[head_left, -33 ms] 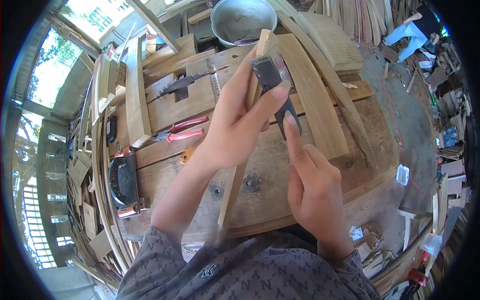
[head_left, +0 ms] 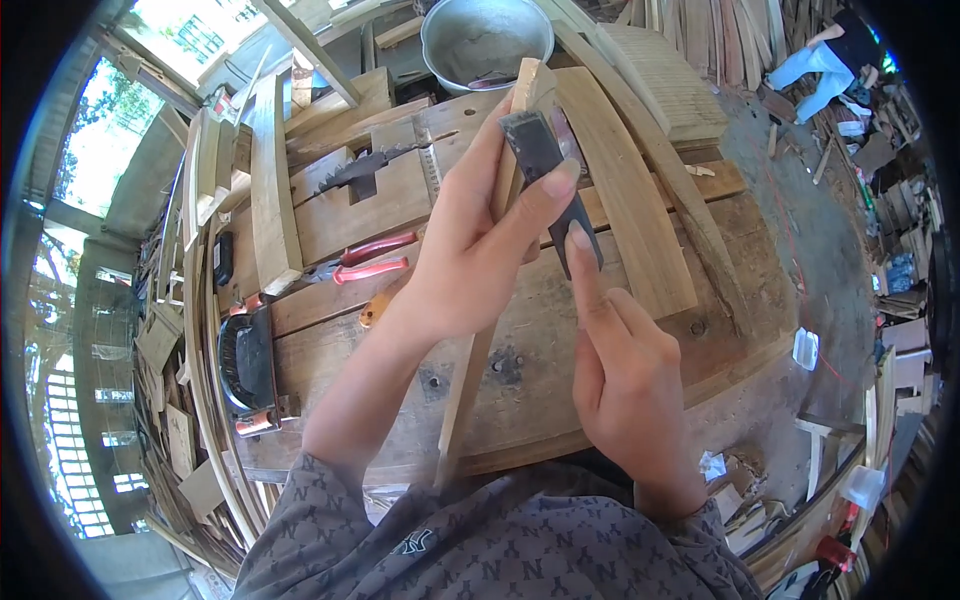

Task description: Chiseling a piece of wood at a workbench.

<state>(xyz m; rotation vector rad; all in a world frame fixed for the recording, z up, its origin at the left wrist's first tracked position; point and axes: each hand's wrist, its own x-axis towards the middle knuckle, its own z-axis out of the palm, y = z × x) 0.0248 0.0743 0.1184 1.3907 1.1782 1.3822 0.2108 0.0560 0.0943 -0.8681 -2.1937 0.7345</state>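
My left hand (head_left: 470,245) is wrapped round a long narrow wooden strip (head_left: 468,390) that slants up from my shirt toward the far side of the bench. Its thumb presses a dark flat rectangular block (head_left: 537,150) against the strip's upper part. At the block's lower end is the index fingertip of my right hand (head_left: 630,355), whose other fingers are curled. What lies under the right fingers is hidden. Left of my left wrist, red-handled pliers (head_left: 372,272) rest on the wooden workbench (head_left: 540,400).
Boards (head_left: 640,230) lie across the bench's right side, another board (head_left: 270,190) on its left. A metal basin (head_left: 488,40) stands at the far edge. A black-handled tool (head_left: 247,360) and a jagged dark blade (head_left: 365,170) lie leftward. A person (head_left: 825,65) is at the far right.
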